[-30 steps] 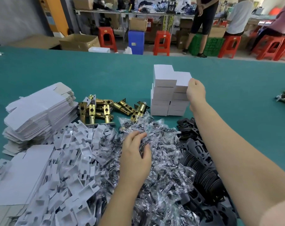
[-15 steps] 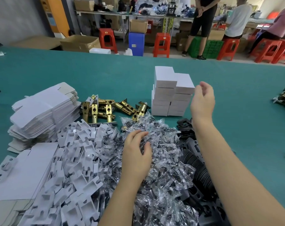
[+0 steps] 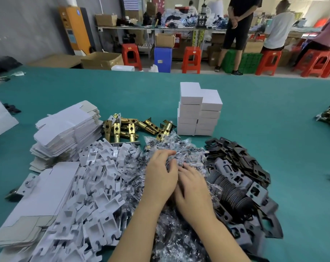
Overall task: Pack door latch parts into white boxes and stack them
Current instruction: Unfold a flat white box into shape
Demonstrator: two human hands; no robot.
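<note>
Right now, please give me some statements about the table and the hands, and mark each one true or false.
1. Both hands lie on the bags of small parts. True.
2. The stack of boxes stands beyond the bags. True.
3. The right hand touches the stack. False: it is on the bags, well apart from the stack.
4. The brass latches lie between the flat cartons and the stack. True.
5. The black plates lie left of the bags. False: they lie to the right; the white inserts lie on the left.
</note>
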